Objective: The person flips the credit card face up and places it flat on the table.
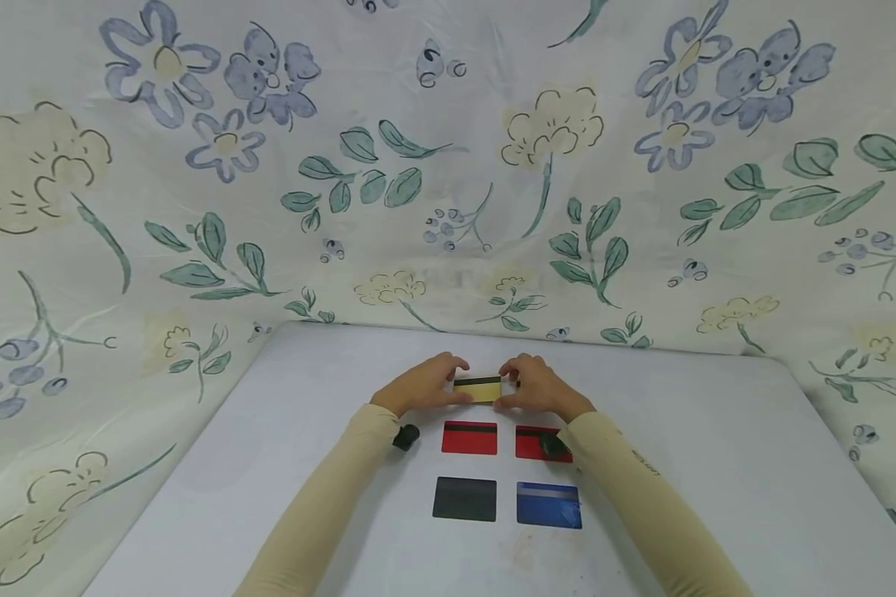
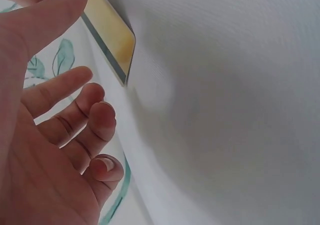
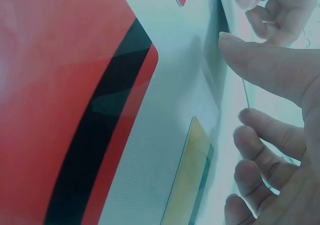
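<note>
A gold card (image 1: 480,390) with a dark stripe along its far edge is tilted up between both hands. My right hand (image 1: 533,385) pinches its right end, the thumb (image 3: 260,65) in front and the index fingertip at the corner. At the other end, my left hand (image 1: 426,385) has its thumb (image 2: 55,15) overlapping the card. The other left fingers (image 2: 75,135) are loosely bent, a little apart from the card. In the right wrist view, a second gold card (image 3: 187,180) lies below, mostly hidden by the right hand in the head view.
Nearer on the white table (image 1: 717,497) lie two red striped cards, a left one (image 1: 469,438) and a right one (image 1: 528,444) partly covered by the right wrist. In front are a black card (image 1: 465,499) and a blue card (image 1: 548,505). A flowered cloth (image 1: 448,166) hangs behind.
</note>
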### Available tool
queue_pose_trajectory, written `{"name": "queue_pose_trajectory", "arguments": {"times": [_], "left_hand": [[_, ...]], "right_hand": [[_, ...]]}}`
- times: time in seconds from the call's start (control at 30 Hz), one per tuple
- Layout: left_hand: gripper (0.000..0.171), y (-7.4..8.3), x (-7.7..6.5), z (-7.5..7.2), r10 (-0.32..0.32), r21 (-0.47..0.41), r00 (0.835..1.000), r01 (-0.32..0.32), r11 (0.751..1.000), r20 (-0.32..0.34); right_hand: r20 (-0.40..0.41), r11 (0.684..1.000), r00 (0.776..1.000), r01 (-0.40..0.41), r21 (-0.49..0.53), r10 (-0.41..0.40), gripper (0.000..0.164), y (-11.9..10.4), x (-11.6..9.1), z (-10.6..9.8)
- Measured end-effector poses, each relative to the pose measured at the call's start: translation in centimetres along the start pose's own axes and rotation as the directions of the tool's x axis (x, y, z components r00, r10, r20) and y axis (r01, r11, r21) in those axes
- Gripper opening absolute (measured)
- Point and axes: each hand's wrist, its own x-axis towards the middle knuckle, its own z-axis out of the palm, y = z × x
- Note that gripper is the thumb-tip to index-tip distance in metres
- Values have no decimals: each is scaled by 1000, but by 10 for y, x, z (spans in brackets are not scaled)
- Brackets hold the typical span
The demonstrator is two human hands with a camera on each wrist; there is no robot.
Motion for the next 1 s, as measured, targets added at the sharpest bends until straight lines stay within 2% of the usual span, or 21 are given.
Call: {"name": "queue_pose_trajectory", "arguments": {"times": [0.3, 0.6, 0.83, 1.0], "left_hand": [[63, 8, 3, -2, 28, 20, 1000, -28, 999, 5], [62, 13, 9, 2, 34, 32, 999, -35, 999, 13], [62, 15, 13, 3, 73, 39, 997, -74, 997, 13], [63, 19, 15, 4, 69, 24, 997, -70, 997, 26]], "right_hand": [[-11, 999, 999, 42, 2, -42, 56, -1, -2, -4], [-22, 996, 996, 86, -1, -86, 56, -1, -5, -6], [-26, 997, 997, 72, 11, -72, 56, 0, -5, -5], [-34, 996, 996, 88, -4, -88, 55, 1, -6, -6]]}}
